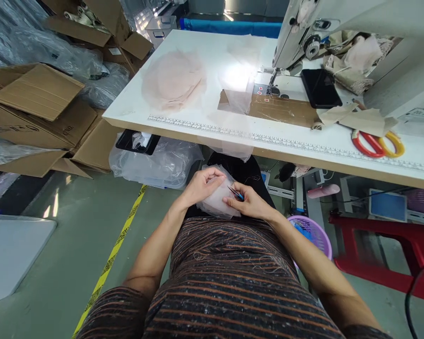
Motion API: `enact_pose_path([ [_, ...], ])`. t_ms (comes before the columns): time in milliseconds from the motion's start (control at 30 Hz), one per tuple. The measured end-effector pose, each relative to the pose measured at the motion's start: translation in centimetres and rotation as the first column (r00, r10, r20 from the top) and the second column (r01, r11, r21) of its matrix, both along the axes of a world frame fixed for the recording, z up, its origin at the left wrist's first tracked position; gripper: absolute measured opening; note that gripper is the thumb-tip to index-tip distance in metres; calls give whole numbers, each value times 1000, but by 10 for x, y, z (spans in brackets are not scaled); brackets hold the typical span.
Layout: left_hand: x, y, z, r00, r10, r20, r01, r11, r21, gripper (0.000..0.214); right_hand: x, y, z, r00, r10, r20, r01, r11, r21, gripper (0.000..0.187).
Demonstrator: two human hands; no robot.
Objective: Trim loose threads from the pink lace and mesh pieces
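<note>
On my lap lies a bundle of sheer whitish fabric (pixel 216 201). My left hand (pixel 205 183) is closed on its upper left edge, with thumb and fingers pinching the cloth. My right hand (pixel 248 201) is closed around small blue-handled thread snips (pixel 237 194), whose dark pointed tips reach over the fabric toward my left hand. Whether the blades touch a thread is too small to tell. Above my hands, a strip of similar sheer cloth (pixel 233 136) hangs over the table's front edge. A stack of round, pale pink sheer pieces (pixel 175 80) rests on the tabletop.
A white sewing table (pixel 127 106) with a printed ruler carries a sewing machine (pixel 289 37), a black phone (pixel 321 88) and red-and-yellow scissors (pixel 378 143). Cardboard boxes (pixel 38 94) stand at left. A purple basket (pixel 318 235) and red stool (pixel 381 249) are at right.
</note>
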State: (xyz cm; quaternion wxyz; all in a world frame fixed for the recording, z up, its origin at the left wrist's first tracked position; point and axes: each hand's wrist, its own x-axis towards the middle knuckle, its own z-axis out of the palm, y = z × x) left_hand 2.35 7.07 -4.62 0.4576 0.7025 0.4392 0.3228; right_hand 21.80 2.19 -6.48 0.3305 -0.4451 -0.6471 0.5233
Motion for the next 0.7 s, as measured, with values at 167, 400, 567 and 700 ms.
enact_pose_path([
  [167, 5, -4, -26, 925, 95, -368, 35, 943, 330, 27, 9, 9, -6, 956, -291, 18, 291, 956, 23, 45],
  [400, 5, -13, -66, 846, -79, -527, 283, 905, 317, 35, 10, 39, 17, 818, -548, -177, 553, 833, -23, 72],
  [567, 1, -11, -59, 909, 42, -414, 174, 865, 470, 34, 3, 36, 23, 827, -526, -198, 543, 838, 42, 52],
  [700, -4, -2, -31, 939, 342, 31, -284, 723, 629, 31, 4, 16, 27, 913, -380, -150, 400, 906, 139, 39],
])
